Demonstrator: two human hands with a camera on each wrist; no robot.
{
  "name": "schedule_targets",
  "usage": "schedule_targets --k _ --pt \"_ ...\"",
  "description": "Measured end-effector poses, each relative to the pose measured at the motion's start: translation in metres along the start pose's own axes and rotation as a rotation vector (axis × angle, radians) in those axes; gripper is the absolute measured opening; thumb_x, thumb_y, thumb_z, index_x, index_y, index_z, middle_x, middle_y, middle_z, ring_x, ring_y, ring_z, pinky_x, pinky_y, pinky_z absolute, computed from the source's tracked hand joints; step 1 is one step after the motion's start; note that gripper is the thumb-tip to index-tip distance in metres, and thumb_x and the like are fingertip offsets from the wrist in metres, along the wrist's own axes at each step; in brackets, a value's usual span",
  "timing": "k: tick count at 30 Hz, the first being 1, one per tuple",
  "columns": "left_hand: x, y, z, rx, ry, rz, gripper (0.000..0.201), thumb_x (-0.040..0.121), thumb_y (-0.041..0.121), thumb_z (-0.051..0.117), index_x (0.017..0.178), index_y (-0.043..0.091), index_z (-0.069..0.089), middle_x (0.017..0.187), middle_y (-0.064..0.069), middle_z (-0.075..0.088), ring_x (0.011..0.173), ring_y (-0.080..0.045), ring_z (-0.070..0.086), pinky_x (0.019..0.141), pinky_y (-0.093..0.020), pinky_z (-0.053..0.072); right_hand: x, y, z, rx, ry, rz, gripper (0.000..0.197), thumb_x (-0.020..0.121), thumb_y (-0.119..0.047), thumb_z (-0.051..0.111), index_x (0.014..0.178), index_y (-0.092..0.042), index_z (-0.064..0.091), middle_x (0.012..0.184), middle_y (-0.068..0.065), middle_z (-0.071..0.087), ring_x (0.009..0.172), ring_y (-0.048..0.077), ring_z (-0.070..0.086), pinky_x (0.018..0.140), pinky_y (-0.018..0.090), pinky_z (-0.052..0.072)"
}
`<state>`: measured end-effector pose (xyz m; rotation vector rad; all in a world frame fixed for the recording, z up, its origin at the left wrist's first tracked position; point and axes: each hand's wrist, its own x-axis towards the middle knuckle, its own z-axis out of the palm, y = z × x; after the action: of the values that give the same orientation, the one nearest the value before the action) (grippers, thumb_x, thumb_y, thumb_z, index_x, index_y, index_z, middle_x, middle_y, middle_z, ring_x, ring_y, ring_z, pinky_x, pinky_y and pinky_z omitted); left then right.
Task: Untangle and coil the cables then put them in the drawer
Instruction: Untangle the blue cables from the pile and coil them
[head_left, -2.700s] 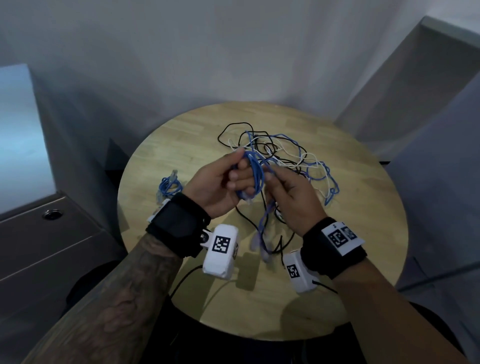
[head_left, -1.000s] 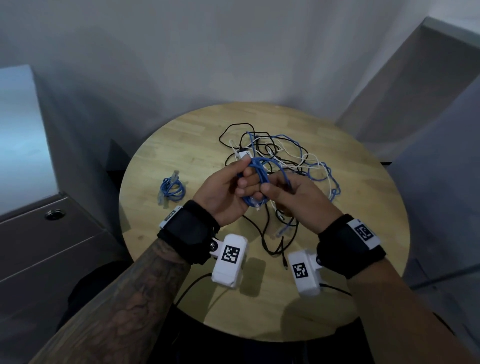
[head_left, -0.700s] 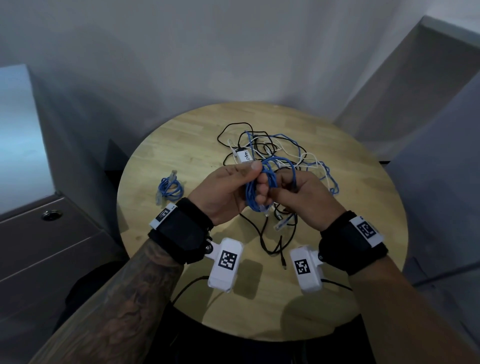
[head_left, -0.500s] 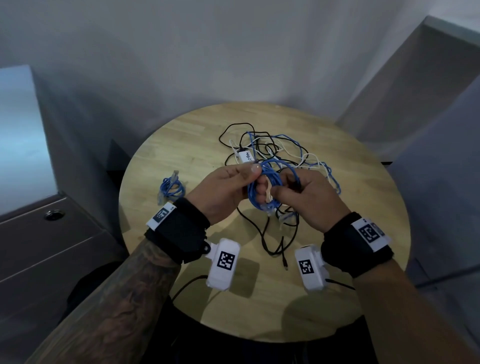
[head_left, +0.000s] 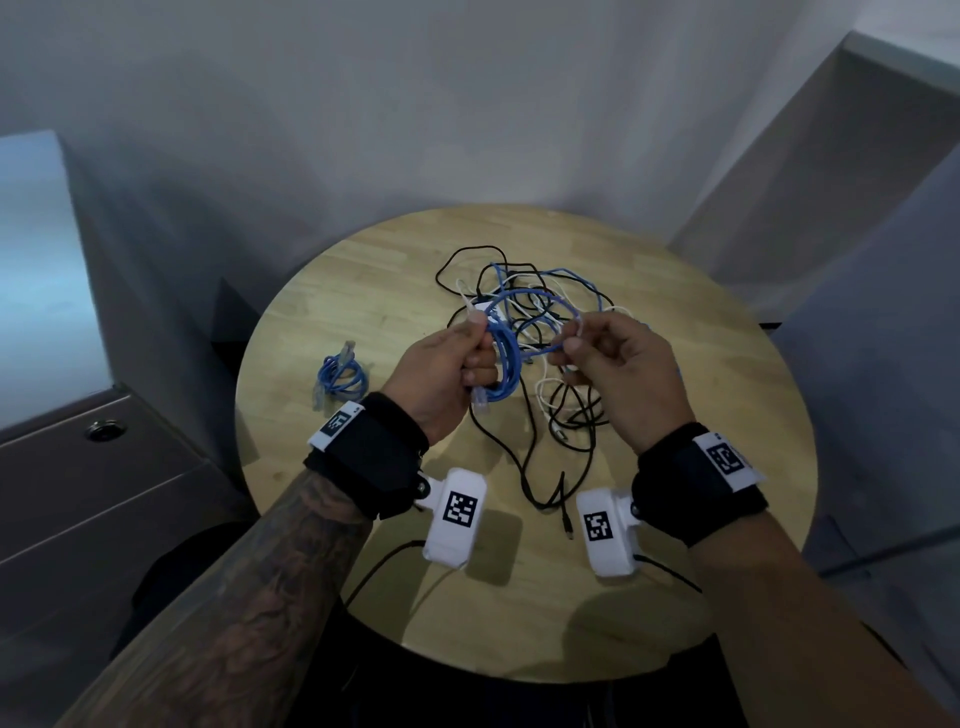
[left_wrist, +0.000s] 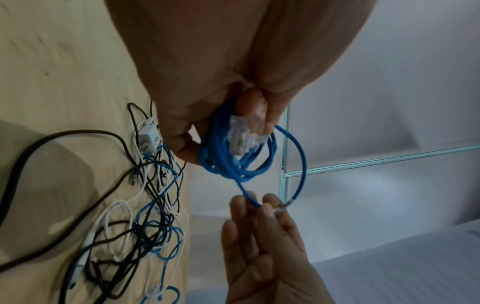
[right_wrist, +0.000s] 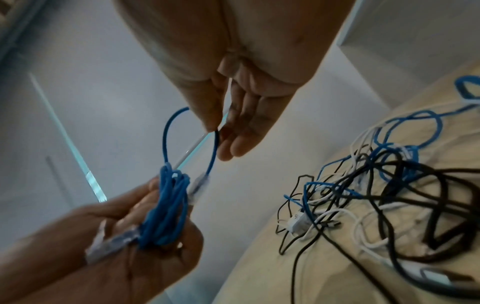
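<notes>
A: Head view, near edge first: both wrists hover over the round wooden table (head_left: 363, 291). A loose black cable (head_left: 524, 467) trails toward the near side between them.

B: Left hand?

A: Left hand (head_left: 441, 374) is curled round a bundle of blue cable (head_left: 506, 364), several loops gathered in the fist, a clear plug (left_wrist: 237, 137) poking out by the fingers. Held above the tabletop, not resting on it.

B: And the right?

A: Right hand (head_left: 618, 369) pinches the free end of that same blue cable between thumb and fingertips (left_wrist: 270, 200); the remaining fingers are fairly straight. One open loop arcs between the two hands.

B: Farther out?

A: Just beyond the hands, mid-table, lies the tangle (head_left: 530, 296) of black, white and blue leads, still knotted together. Well off to the left sits a small coiled blue cable (head_left: 337, 374), apart from the rest. Left of the table, a grey drawer unit (head_left: 93, 493), drawers closed.
</notes>
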<state>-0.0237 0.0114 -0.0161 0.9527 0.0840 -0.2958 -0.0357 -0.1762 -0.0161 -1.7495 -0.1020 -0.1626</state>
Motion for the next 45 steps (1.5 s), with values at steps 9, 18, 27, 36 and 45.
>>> schedule_targets --k 9,18,27,36,45 --pt "-0.004 -0.003 0.002 -0.168 -0.235 -0.263 0.029 0.097 0.034 0.043 0.077 0.013 0.047 0.057 0.007 0.033 0.045 -0.002 0.031 0.045 -0.012 0.026 0.004 0.002 0.001 0.268 0.038 0.062 0.017 0.097 0.003 0.053 0.098 -0.012 0.063 0.086 0.005 0.073 0.073 0.016 0.069 0.070 0.027 0.058" --pt "-0.003 -0.011 0.003 -0.174 -0.202 -0.195 0.033 0.100 0.036 0.041 0.075 0.015 0.047 0.055 0.007 0.034 0.045 -0.004 0.031 0.055 -0.014 0.035 -0.003 0.010 0.014 0.340 -0.047 0.326 0.012 0.095 -0.003 0.059 0.095 -0.014 0.065 0.088 0.014 0.072 0.073 0.022 0.067 0.066 0.032 0.055" --pt "0.006 -0.025 0.000 0.014 -0.017 0.001 0.035 0.103 0.032 0.043 0.077 0.011 0.054 0.056 0.003 0.043 0.053 -0.012 0.037 0.064 -0.029 0.038 -0.019 0.009 0.035 -0.050 -0.118 0.044 0.069 0.069 -0.047 0.082 0.126 -0.042 0.044 0.111 -0.003 0.066 0.099 0.013 0.068 0.084 0.035 0.058" --pt "-0.003 -0.033 0.013 0.194 -0.075 0.060 0.025 0.104 0.019 0.043 0.080 0.010 0.050 0.070 0.000 0.037 0.055 -0.007 0.030 0.054 -0.018 0.027 -0.004 0.004 0.017 0.075 0.012 0.115 0.022 0.097 -0.033 0.062 0.090 -0.014 0.069 0.084 0.015 0.065 0.079 0.018 0.061 0.078 0.045 0.056" --pt "-0.007 -0.028 0.008 0.500 -0.181 0.044 0.026 0.097 0.021 0.057 0.112 -0.001 0.058 0.051 0.015 0.042 0.046 -0.004 0.040 0.059 -0.036 0.057 0.002 -0.005 0.005 0.379 -0.159 0.202 0.032 0.099 -0.034 0.053 0.085 -0.010 0.068 0.075 0.002 0.057 0.068 0.012 0.053 0.072 0.028 0.046"
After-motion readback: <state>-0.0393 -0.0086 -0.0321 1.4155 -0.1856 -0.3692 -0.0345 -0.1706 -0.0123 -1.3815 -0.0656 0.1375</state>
